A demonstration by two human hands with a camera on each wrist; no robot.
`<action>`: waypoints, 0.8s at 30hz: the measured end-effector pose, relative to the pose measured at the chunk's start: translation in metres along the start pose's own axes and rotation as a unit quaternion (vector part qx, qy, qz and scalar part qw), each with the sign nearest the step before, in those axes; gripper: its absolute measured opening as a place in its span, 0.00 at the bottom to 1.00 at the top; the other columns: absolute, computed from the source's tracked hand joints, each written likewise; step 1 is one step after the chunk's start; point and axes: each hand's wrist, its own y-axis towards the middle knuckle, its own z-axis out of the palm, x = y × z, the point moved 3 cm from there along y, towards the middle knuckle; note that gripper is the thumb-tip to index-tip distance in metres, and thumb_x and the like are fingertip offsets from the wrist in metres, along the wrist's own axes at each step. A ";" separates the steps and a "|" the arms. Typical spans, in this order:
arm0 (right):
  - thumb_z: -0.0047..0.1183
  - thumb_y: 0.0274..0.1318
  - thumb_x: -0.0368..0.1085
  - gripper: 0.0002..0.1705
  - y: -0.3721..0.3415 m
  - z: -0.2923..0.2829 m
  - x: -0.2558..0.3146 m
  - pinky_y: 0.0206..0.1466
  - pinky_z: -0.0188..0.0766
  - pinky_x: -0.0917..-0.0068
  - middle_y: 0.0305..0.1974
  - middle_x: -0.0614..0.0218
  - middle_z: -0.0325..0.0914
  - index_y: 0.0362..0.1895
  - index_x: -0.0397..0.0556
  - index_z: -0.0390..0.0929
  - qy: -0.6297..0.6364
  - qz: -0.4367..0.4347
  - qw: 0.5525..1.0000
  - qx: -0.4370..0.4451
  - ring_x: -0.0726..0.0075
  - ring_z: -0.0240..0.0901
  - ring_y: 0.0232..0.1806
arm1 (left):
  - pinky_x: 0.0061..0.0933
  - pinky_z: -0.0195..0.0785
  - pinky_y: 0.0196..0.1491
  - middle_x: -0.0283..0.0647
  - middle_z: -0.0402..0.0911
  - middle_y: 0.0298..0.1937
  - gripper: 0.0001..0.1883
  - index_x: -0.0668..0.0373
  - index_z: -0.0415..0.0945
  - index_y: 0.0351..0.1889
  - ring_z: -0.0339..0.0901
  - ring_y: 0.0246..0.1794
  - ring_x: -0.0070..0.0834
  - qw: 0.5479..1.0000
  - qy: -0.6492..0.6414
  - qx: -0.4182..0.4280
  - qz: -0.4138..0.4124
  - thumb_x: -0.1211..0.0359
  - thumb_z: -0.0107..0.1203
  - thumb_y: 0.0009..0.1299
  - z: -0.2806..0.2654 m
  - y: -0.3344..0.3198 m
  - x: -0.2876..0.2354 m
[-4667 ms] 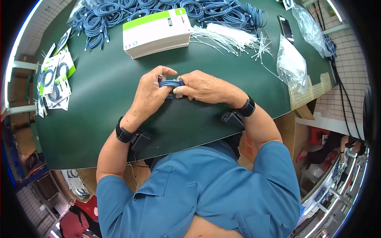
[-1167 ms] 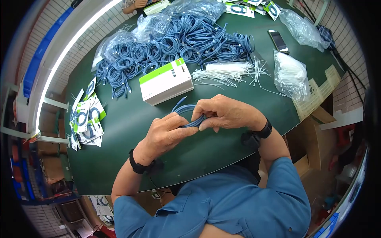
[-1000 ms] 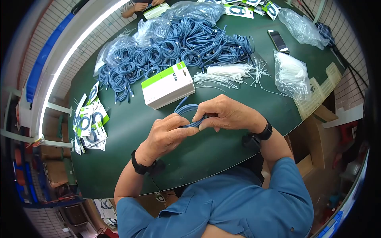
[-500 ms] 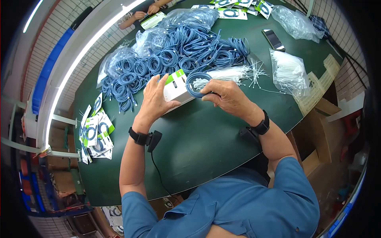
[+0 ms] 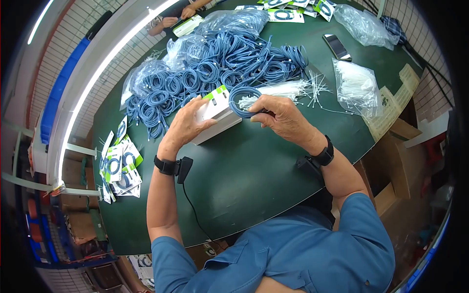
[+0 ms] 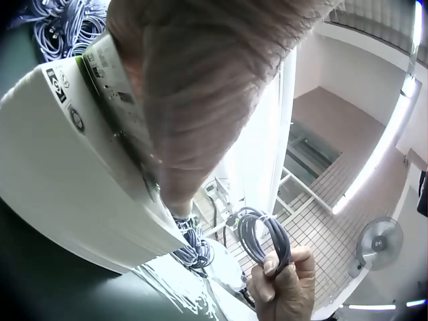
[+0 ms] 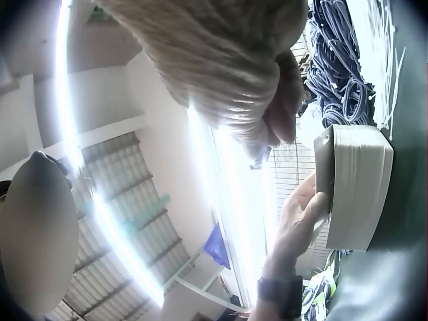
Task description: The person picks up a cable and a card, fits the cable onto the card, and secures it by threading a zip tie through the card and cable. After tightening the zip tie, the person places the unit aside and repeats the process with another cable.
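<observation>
Between the thumb and fingers of my right hand (image 5: 284, 118) is a blue cable (image 5: 233, 104) wound into a ring, held up over the table. In the left wrist view the coiled cable (image 6: 250, 235) stands upright above the fingertips. My left hand (image 5: 187, 123) grips the top packaging card (image 5: 213, 106), white with a green band, by its sides. That card is partly raised off the thick stack of cards (image 5: 221, 129), and the right wrist view shows the stack's layered edge (image 7: 361, 194). The palm side of my left hand is hidden in the head view.
Behind the stack lies a big heap of coiled blue cables (image 5: 210, 68). White cable ties (image 5: 288, 90) are spread to its right, near a bag of ties (image 5: 357, 88) and a phone (image 5: 337, 47). Finished-looking carded cables (image 5: 119, 163) are piled at left. Another person's hands (image 5: 178, 17) show at the far side.
Both hands have parted from the coil; the right hand carried it up and right. My left hand moved to the stack and now grips the top card, lifting it slightly.
</observation>
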 end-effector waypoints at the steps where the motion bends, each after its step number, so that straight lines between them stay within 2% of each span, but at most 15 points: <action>1: 0.67 0.62 0.27 0.10 0.000 0.000 -0.001 0.32 0.75 0.78 0.38 0.67 0.82 0.46 0.42 0.82 -0.001 0.000 1.000 0.002 0.78 0.77 0.28 | 0.45 0.71 0.67 0.56 0.82 0.61 0.33 0.60 0.75 0.68 0.79 0.63 0.53 1.000 0.001 -0.010 0.028 0.60 0.71 0.66 -0.002 0.000 -0.001; 2: 0.66 0.62 0.26 0.09 0.000 -0.001 -0.003 0.32 0.75 0.79 0.38 0.67 0.82 0.46 0.42 0.82 -0.005 -0.009 1.000 -0.009 0.78 0.78 0.29 | 0.45 0.74 0.64 0.55 0.84 0.57 0.27 0.61 0.77 0.65 0.81 0.59 0.53 0.998 0.000 -0.021 0.055 0.63 0.68 0.69 -0.002 -0.001 -0.003; 3: 0.66 0.62 0.25 0.09 0.000 -0.001 -0.004 0.33 0.76 0.80 0.39 0.67 0.82 0.46 0.41 0.82 -0.010 -0.017 1.000 -0.019 0.79 0.78 0.30 | 0.45 0.74 0.64 0.55 0.84 0.57 0.27 0.61 0.77 0.65 0.81 0.59 0.53 0.998 -0.002 -0.023 0.053 0.63 0.68 0.69 -0.005 -0.003 -0.008; 6: 0.66 0.62 0.24 0.09 0.001 -0.002 0.001 0.34 0.77 0.80 0.39 0.67 0.82 0.45 0.40 0.82 0.010 -0.021 0.999 -0.044 0.79 0.79 0.31 | 0.40 0.80 0.51 0.48 0.88 0.49 0.13 0.62 0.81 0.54 0.86 0.48 0.47 0.979 0.112 -0.158 0.058 0.70 0.60 0.74 -0.026 -0.014 -0.032; 7: 0.66 0.61 0.23 0.10 0.000 -0.005 0.004 0.35 0.77 0.80 0.39 0.67 0.82 0.45 0.40 0.82 0.036 -0.016 0.997 -0.065 0.78 0.80 0.32 | 0.40 0.80 0.51 0.48 0.88 0.49 0.13 0.62 0.81 0.54 0.86 0.48 0.47 0.980 0.109 -0.160 0.053 0.70 0.60 0.74 -0.033 -0.020 -0.043; 10: 0.66 0.59 0.22 0.10 -0.001 -0.007 0.010 0.36 0.78 0.80 0.39 0.66 0.82 0.45 0.39 0.82 0.091 0.009 0.990 -0.104 0.78 0.80 0.33 | 0.37 0.79 0.41 0.42 0.87 0.43 0.08 0.60 0.81 0.47 0.86 0.41 0.40 0.938 0.205 -0.257 0.108 0.72 0.59 0.72 -0.052 -0.052 -0.088; 11: 0.66 0.59 0.21 0.11 -0.002 -0.008 0.010 0.37 0.78 0.79 0.39 0.66 0.82 0.45 0.39 0.82 0.122 0.022 0.984 -0.129 0.77 0.81 0.34 | 0.37 0.79 0.41 0.42 0.87 0.43 0.08 0.60 0.81 0.47 0.86 0.41 0.40 0.940 0.200 -0.259 0.099 0.72 0.59 0.72 -0.049 -0.062 -0.098; 12: 0.66 0.58 0.20 0.11 -0.003 -0.007 0.011 0.37 0.78 0.79 0.39 0.66 0.83 0.44 0.39 0.82 0.153 0.037 0.976 -0.153 0.77 0.81 0.35 | 0.37 0.79 0.40 0.41 0.87 0.41 0.07 0.60 0.82 0.46 0.86 0.39 0.39 0.950 0.206 -0.214 0.092 0.72 0.60 0.72 -0.040 -0.072 -0.109; 13: 0.66 0.58 0.20 0.11 -0.006 -0.003 0.013 0.37 0.78 0.79 0.39 0.66 0.83 0.44 0.39 0.82 0.151 0.046 0.977 -0.143 0.77 0.81 0.35 | 0.37 0.78 0.38 0.40 0.86 0.40 0.06 0.60 0.82 0.45 0.85 0.38 0.38 0.960 0.211 -0.167 0.084 0.71 0.61 0.72 -0.028 -0.082 -0.121; 14: 0.66 0.57 0.20 0.11 -0.008 0.003 0.018 0.38 0.78 0.78 0.39 0.65 0.83 0.44 0.39 0.82 0.096 0.011 0.989 -0.114 0.75 0.82 0.35 | 0.37 0.78 0.37 0.40 0.86 0.38 0.06 0.60 0.82 0.44 0.85 0.36 0.38 0.966 0.214 -0.120 0.076 0.70 0.62 0.72 -0.017 -0.090 -0.130; 16: 0.67 0.56 0.21 0.11 -0.005 0.016 0.029 0.39 0.79 0.76 0.40 0.63 0.84 0.44 0.40 0.82 -0.012 -0.077 0.995 -0.058 0.72 0.83 0.35 | 0.38 0.77 0.36 0.39 0.85 0.37 0.06 0.59 0.82 0.43 0.84 0.35 0.37 0.975 0.180 -0.108 0.066 0.71 0.63 0.71 0.008 -0.097 -0.134; 17: 0.67 0.56 0.21 0.11 -0.005 0.023 0.029 0.39 0.79 0.76 0.40 0.63 0.84 0.44 0.40 0.82 -0.013 -0.080 0.995 -0.054 0.72 0.83 0.35 | 0.38 0.76 0.35 0.37 0.84 0.35 0.05 0.59 0.81 0.42 0.83 0.33 0.36 0.982 0.153 -0.092 0.067 0.71 0.64 0.70 0.019 -0.097 -0.133; 19: 0.69 0.55 0.22 0.11 -0.012 0.043 0.024 0.38 0.79 0.72 0.40 0.59 0.84 0.42 0.41 0.82 -0.033 -0.106 0.994 0.008 0.63 0.84 0.35 | 0.38 0.76 0.35 0.37 0.82 0.34 0.06 0.59 0.81 0.41 0.83 0.33 0.34 0.985 0.127 -0.102 0.062 0.70 0.64 0.69 0.031 -0.098 -0.132; 21: 0.69 0.55 0.23 0.12 -0.017 0.054 0.020 0.37 0.79 0.71 0.40 0.59 0.84 0.42 0.42 0.82 -0.047 -0.112 0.992 0.018 0.61 0.84 0.35 | 0.37 0.76 0.35 0.35 0.80 0.32 0.07 0.59 0.80 0.41 0.82 0.33 0.31 0.989 0.075 -0.118 0.049 0.69 0.63 0.69 0.039 -0.097 -0.130; 24: 0.70 0.55 0.24 0.12 -0.021 0.065 0.011 0.36 0.79 0.70 0.39 0.57 0.84 0.43 0.42 0.82 -0.069 -0.119 0.990 0.042 0.56 0.84 0.35 | 0.36 0.76 0.34 0.36 0.81 0.33 0.07 0.59 0.81 0.42 0.82 0.33 0.32 0.991 0.065 -0.111 0.047 0.69 0.63 0.69 0.044 -0.096 -0.128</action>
